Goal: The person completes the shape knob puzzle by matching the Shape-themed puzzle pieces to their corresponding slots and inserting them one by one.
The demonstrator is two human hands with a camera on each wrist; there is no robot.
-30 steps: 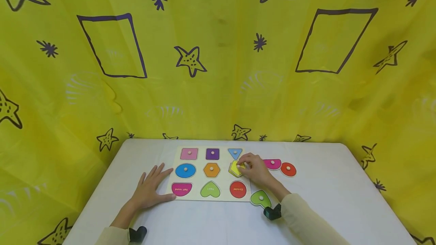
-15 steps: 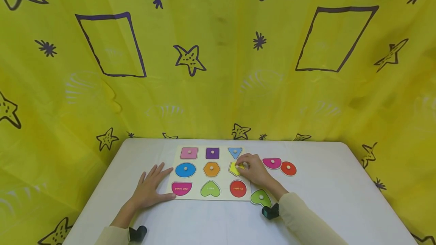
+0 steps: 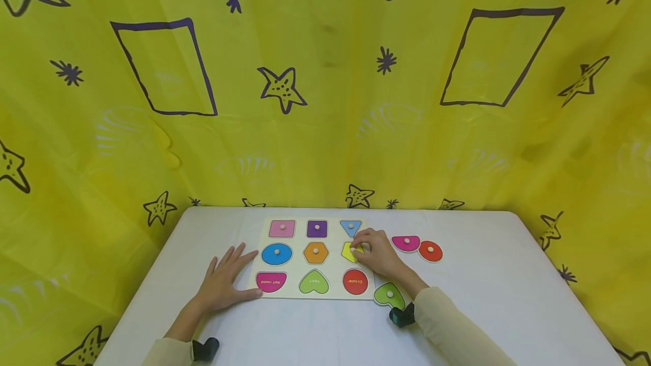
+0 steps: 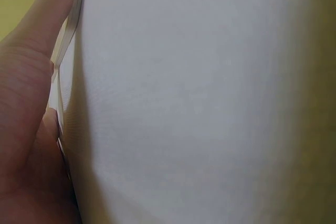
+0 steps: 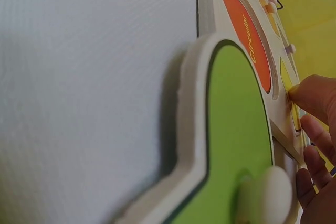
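A cream shape-puzzle board (image 3: 335,270) lies flat on the table. Thumb and fingers of my right hand (image 3: 378,253) pinch the knob of the yellow pentagon piece (image 3: 348,252), which lies level in its recess; the fingers cover part of it. With fingers spread, my left hand (image 3: 221,287) rests on the table, thumb and index fingertip touching the board's left edge. In the left wrist view, the thumb (image 4: 31,72) lies against that edge. A loose green heart piece (image 3: 389,295) sits by the board's near right corner and looms close in the right wrist view.
Knobbed pieces fill the top row and the middle row. The bottom row shows bare printed recesses: half round (image 3: 271,282), heart (image 3: 313,282) and circular (image 3: 355,282). Right of the board lie a loose magenta half-round piece (image 3: 406,243) and a red circle piece (image 3: 430,252).
The yellow pentagon was askew over its recess a second ago and has dropped level into it. My right hand shifted slightly left with it. The left hand stayed still.
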